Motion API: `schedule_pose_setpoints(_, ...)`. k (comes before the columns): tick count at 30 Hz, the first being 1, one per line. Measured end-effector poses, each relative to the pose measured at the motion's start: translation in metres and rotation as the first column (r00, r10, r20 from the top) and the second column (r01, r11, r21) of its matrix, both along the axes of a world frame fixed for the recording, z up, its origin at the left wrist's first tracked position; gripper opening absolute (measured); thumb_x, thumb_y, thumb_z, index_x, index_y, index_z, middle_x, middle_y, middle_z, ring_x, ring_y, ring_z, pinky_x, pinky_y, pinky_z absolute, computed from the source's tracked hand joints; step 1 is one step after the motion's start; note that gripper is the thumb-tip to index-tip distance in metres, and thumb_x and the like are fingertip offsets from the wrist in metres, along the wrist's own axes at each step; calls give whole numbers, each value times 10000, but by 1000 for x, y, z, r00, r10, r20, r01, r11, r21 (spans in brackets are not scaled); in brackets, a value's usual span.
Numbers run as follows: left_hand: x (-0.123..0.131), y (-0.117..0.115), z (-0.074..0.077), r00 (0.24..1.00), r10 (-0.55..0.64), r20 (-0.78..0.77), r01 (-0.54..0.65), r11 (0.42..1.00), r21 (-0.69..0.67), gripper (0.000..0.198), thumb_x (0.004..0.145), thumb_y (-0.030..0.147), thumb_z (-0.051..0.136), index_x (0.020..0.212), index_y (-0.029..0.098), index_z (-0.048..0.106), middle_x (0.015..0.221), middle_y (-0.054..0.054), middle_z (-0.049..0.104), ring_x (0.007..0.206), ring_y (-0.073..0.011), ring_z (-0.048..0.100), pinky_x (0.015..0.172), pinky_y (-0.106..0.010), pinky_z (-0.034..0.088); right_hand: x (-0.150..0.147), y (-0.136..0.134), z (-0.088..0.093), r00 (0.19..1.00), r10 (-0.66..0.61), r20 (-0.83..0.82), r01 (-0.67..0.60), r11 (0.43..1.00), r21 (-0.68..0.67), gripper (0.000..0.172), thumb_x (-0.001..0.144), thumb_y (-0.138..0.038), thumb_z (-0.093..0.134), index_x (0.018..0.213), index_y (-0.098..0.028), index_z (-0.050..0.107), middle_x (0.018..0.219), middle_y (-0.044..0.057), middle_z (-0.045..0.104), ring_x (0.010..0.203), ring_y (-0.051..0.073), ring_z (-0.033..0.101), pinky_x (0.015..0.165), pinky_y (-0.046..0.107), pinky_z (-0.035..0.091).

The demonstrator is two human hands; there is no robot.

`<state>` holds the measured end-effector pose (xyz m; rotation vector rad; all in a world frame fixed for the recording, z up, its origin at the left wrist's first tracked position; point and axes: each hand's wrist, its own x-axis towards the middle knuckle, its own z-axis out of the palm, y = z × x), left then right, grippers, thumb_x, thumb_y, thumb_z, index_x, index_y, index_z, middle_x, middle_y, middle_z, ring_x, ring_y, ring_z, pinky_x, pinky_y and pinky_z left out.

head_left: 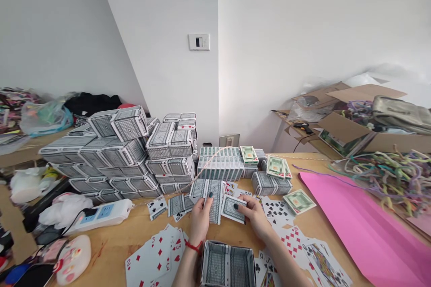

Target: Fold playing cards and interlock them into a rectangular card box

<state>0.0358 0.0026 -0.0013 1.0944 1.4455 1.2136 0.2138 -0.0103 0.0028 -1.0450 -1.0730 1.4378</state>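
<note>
My left hand (201, 216) grips a piece made of joined playing cards (213, 199), grey patterned backs up, with the thumb on top. Pinched in my right hand (255, 215) is a single playing card (233, 209), its back also up, close beside the joined piece. Whether the two touch I cannot tell. Just below my wrists stands an open box made of cards (228, 243). Loose cards lie face up around it, among them a three of diamonds (160, 251) on the left and face cards (325, 262) on the right.
Stacked card-covered blocks (124, 157) rise at the back left. Small card boxes (220, 163) stand behind my hands, and a green card pack (299, 202) lies to the right. A white power strip (101, 216), pink sheet (357, 228) and pipe cleaners (397, 177) flank the work area.
</note>
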Motion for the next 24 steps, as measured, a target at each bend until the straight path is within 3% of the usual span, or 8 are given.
schedule_pose_setpoints(12,-1,2,-8,999,-8,-47,10,999,35,441,691,589,500,545,197,362,532,59,294,534,-109,313,526,-204,264,0,1,5,992,107,62,-107,994,-3,214,645,-365,683,667,-157,638,543,-17,545,484,101,440,475,215,316)
schedule_pose_setpoints(24,0,1,-3,998,4,-60,-1,999,43,451,662,595,530,526,198,365,519,62,296,525,-109,310,529,-214,269,4,3,2,972,232,43,-230,972,-38,214,651,-357,680,660,-152,620,586,-12,583,500,103,477,501,216,344)
